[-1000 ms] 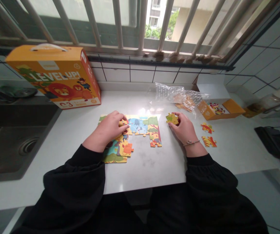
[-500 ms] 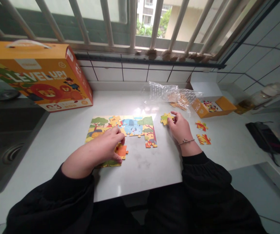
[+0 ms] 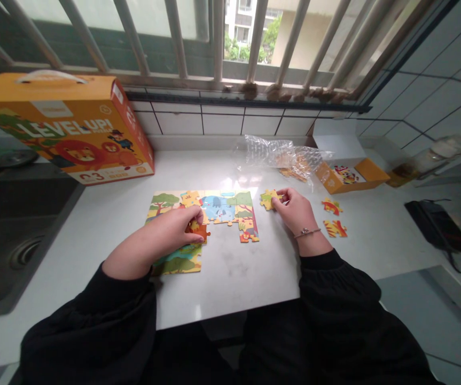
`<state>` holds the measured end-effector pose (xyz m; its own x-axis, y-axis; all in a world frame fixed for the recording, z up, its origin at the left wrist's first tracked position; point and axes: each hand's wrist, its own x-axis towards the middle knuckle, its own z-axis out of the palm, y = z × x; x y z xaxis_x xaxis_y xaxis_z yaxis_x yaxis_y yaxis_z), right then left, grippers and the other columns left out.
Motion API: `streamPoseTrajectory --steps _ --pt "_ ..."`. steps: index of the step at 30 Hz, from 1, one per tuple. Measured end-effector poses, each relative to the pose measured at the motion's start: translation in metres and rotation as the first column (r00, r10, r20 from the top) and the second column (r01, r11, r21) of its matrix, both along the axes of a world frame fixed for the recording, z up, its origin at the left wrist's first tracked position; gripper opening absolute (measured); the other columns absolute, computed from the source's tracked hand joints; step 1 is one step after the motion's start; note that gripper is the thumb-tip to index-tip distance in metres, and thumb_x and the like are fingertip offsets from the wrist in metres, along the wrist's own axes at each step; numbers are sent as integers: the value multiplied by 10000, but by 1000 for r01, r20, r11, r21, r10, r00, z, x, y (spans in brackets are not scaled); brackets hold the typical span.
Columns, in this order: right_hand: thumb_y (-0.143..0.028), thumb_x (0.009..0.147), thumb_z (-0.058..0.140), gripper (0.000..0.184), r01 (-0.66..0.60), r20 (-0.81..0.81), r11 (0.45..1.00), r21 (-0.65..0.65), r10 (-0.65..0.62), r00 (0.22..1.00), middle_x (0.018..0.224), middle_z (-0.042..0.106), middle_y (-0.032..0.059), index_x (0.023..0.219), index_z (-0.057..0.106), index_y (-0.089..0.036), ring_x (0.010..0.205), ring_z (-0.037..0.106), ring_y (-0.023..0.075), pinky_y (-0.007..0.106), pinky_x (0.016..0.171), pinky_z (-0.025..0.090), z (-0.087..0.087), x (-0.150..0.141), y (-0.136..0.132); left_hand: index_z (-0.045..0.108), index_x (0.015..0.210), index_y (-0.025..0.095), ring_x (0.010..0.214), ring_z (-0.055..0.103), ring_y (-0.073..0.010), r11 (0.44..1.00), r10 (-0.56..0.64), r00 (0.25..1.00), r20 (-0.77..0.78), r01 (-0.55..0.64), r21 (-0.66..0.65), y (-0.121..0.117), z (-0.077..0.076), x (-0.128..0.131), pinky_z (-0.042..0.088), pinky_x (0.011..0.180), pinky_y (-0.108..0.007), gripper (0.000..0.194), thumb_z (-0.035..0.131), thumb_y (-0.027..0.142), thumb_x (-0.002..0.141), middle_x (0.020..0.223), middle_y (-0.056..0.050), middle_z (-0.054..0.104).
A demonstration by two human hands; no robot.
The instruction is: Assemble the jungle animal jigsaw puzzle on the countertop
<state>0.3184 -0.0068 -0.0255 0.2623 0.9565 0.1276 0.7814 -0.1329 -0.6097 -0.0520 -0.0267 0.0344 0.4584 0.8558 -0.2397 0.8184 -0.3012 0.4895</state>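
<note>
A partly joined jigsaw puzzle (image 3: 176,264) with trees and a blue elephant lies on the counter. Over its middle, my left hand (image 3: 178,224) pinches an orange puzzle piece (image 3: 203,233) between thumb and fingers; the hand hides part of the picture. To the right of the puzzle, my right hand (image 3: 294,209) grips a yellow-green puzzle piece (image 3: 268,200) by its right side. A loose yellow piece (image 3: 190,198) overlaps the puzzle's upper part. Two more pieces, one red and yellow (image 3: 331,207), one striped orange (image 3: 335,229), lie right of my right hand.
Behind are a clear plastic bag (image 3: 268,152) with pieces and a small open orange box (image 3: 350,179). A large orange puzzle box (image 3: 90,128) stands at the back left, beside a sink (image 3: 25,224). A dark device with a cable (image 3: 440,227) lies on the right.
My left hand has moved up and slightly away from me with the orange piece, uncovering more of the lower puzzle. My right hand has shifted slightly left with its piece.
</note>
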Motion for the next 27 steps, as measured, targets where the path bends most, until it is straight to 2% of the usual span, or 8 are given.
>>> streamPoseTrajectory --steps 3,6,10,13,15,19,23,27 --pt "-408 920 732 282 -11 5 1000 -10 11 1000 913 786 44 1109 782 -205 798 700 217 334 767 482 0 -1 0 637 960 265 850 683 -252 991 122 992 3 -122 47 3 5 -8 426 723 -342 236 801 368 826 921 -11 740" --pt "-416 921 739 268 -16 2 1000 -15 16 1000 909 780 39 1092 773 -213 800 700 215 332 769 481 2 -2 -2 643 945 265 752 678 -237 969 245 969 -7 -245 18 6 6 -21 417 657 -334 256 804 416 813 870 -6 738" --pt "-430 910 746 274 -18 5 1000 -11 18 1000 898 770 38 1078 772 -215 799 691 217 332 757 470 3 -2 -3 676 948 266 765 707 -252 958 286 958 -2 -285 40 12 -3 -39 460 675 -346 301 832 448 766 877 -13 755" --pt "-456 913 738 294 -25 14 1000 -8 25 1000 913 771 35 1085 774 -220 786 682 211 338 753 459 1 -1 -3 711 1020 249 873 738 -285 944 302 953 4 -299 135 20 -14 -44 528 755 -379 329 814 468 798 986 -57 770" --pt "-468 918 729 302 -33 15 999 -6 33 999 923 772 35 1089 774 -222 792 685 211 341 754 456 -2 0 -2 731 1089 220 1020 743 -320 918 330 944 -1 -321 235 25 -20 -41 567 895 -419 348 770 478 859 1116 -113 766" --pt "-471 915 721 303 -45 16 999 -5 45 999 917 771 36 1078 770 -220 820 700 220 343 755 449 -4 0 -2 708 1316 133 1370 615 -400 870 354 935 -13 -324 372 35 -32 -30 463 1215 -508 545 743 515 929 1412 -225 678" --pt "-485 913 718 329 -43 13 999 -14 43 999 921 773 42 1093 772 -216 809 697 221 343 745 450 -4 -1 -2 687 1380 141 1523 472 -436 887 316 949 -8 -292 358 43 -43 -25 379 1291 -590 635 787 570 922 1648 -253 534" --pt "-482 913 718 329 -44 21 999 -23 45 999 924 771 42 1097 771 -215 804 693 218 340 740 446 -5 0 -2 730 1300 132 1496 514 -405 908 274 962 19 -265 324 47 -45 -24 386 1297 -544 540 783 512 920 1585 -243 583"
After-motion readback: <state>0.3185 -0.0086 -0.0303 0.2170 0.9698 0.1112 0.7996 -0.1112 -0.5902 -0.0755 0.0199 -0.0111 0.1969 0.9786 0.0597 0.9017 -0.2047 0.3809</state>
